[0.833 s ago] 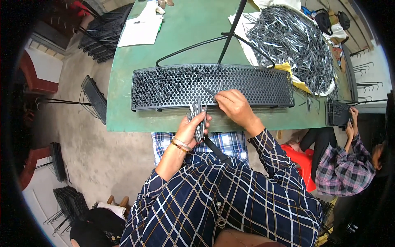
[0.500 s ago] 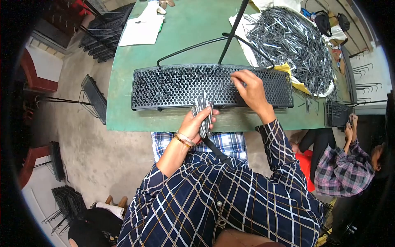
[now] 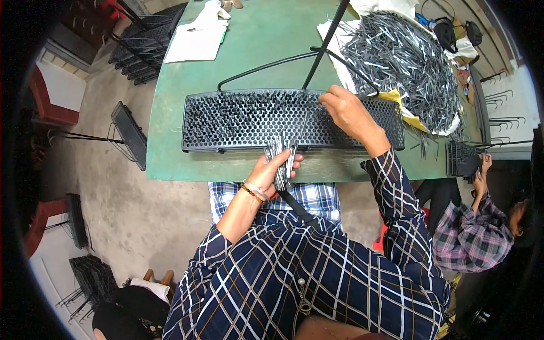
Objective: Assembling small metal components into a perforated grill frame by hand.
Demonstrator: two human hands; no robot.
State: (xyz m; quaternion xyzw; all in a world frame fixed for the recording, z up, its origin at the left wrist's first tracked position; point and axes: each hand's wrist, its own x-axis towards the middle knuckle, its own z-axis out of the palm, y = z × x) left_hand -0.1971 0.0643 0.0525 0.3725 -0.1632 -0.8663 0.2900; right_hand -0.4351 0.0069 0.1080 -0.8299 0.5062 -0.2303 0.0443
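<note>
1. The left hand is curled round a bundle of thin grey strips, thumb laid across them, just off the near edge of the perforated black panel.
2. The right hand has its fingertips drawn together over the panel's far side, right of its middle. Whether they pinch a strip I cannot tell.
3. A moment ago that hand was lower, near the panel's front edge, with a strip in its fingers; it has since moved up and right. The left hand has shifted only slightly. I judge that strips are being handled singly, from the bundle to the holes.
4. The panel lies across the near side of the table, attached to a black rod frame. Its left part bristles with dark bits; more open holes show to the right.
5. Beyond it, a big heap of strips rests on pale sacking at right; white papers with a pen lie at far left.
6. Around the table, a concrete floor, dark stacked racks and, at right, a co-worker at a similar panel.
</note>
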